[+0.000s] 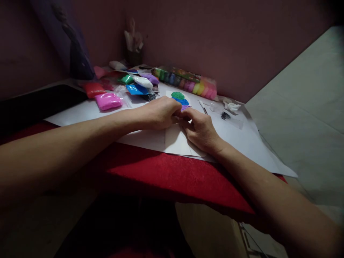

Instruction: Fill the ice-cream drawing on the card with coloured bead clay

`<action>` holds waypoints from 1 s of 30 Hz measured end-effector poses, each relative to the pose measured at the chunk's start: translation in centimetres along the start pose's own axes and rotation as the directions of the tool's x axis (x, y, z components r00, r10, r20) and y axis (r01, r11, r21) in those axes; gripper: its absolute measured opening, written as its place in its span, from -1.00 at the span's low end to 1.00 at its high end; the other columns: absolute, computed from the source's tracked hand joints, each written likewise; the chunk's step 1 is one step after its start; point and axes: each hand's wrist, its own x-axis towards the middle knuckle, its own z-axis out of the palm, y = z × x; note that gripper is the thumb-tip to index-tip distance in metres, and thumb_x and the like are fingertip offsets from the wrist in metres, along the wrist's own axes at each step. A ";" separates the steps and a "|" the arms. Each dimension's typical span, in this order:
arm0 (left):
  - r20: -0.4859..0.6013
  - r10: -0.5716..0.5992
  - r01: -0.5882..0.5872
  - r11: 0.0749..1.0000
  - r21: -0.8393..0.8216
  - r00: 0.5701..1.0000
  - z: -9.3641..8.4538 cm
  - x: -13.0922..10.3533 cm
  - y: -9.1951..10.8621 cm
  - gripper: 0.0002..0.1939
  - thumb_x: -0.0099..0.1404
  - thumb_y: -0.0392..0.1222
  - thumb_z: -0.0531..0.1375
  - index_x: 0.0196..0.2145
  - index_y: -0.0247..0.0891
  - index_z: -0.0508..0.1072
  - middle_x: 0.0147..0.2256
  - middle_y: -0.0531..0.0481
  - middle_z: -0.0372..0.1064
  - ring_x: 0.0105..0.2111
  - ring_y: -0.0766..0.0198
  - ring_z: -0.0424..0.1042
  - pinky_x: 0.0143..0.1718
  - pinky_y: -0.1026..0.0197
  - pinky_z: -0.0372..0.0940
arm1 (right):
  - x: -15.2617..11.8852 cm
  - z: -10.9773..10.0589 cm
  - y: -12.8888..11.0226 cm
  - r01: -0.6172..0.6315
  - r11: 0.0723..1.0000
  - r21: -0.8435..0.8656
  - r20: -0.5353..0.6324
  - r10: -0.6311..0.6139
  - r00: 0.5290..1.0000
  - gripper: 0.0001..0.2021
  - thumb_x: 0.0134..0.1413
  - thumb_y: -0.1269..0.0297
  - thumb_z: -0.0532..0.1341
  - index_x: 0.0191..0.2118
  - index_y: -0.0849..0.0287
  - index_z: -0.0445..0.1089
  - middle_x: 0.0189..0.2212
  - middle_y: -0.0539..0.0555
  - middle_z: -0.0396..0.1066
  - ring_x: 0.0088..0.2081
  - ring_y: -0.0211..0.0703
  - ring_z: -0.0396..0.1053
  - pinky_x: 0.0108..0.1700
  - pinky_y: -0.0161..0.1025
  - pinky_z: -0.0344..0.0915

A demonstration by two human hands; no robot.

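Note:
My left hand [162,113] and my right hand [201,129] meet over a white card [174,142], their fingertips pinched together. Whatever sits between the fingers is hidden or too small to name. Just beyond the fingertips, the card carries a textured green patch [177,95], a blue patch [180,101] below it, and a purple patch [185,107] partly covered by my hands. These patches look like soft modelling clay. Under the card lies a large white sheet [231,143].
Bags of coloured clay, among them a pink bag [108,101] and a red bag [93,89], lie at the back left. A long pack of coloured clay [188,81] rests near the wall. A thin pen-like tool [203,106] and a clear wrapper [235,121] lie on the right.

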 end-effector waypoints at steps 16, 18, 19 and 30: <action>0.001 0.004 -0.004 1.000 0.020 1.000 -0.2 -0.2 0.1 -0.78 0.23 -0.14 0.14 -0.27 -0.30 0.51 -0.41 -0.05 0.42 -0.34 0.23 0.39 -0.32 0.25 0.22 | 0.0 0.0 0.0 -0.010 1.000 -0.007 0.009 0.010 1.000 -0.81 0.10 0.55 0.13 -0.24 0.12 0.37 -0.33 0.04 0.45 -0.32 -0.15 0.38 -0.28 -0.17 0.30; 0.006 -0.001 0.001 1.000 0.015 1.000 -0.3 -0.2 0.2 -0.77 0.23 -0.14 0.14 -0.26 -0.30 0.51 -0.41 -0.05 0.43 -0.34 0.23 0.39 -0.31 0.25 0.22 | 0.0 -0.1 0.1 -0.004 1.000 0.004 0.014 0.004 1.000 -0.79 0.08 0.56 0.13 -0.24 0.12 0.37 -0.32 0.04 0.46 -0.31 -0.15 0.38 -0.27 -0.17 0.30; 0.009 -0.004 0.004 1.000 0.013 1.000 -0.3 -0.2 0.2 -0.77 0.23 -0.14 0.14 -0.26 -0.30 0.51 -0.40 -0.05 0.43 -0.34 0.23 0.39 -0.31 0.25 0.22 | 0.0 -0.1 0.1 -0.002 1.000 0.014 0.019 0.001 1.000 -0.78 0.07 0.57 0.13 -0.23 0.12 0.37 -0.32 0.04 0.46 -0.30 -0.15 0.38 -0.27 -0.17 0.31; 0.038 0.006 -0.007 1.000 0.027 0.999 -0.5 -0.2 0.2 -0.75 0.25 -0.13 0.11 -0.25 -0.31 0.50 -0.38 -0.10 0.44 -0.32 0.18 0.42 -0.31 0.23 0.24 | 0.0 -0.1 0.0 0.016 1.000 -0.003 0.030 -0.015 0.999 -0.80 0.07 0.56 0.13 -0.24 0.15 0.36 -0.33 0.06 0.44 -0.31 -0.14 0.37 -0.28 -0.17 0.30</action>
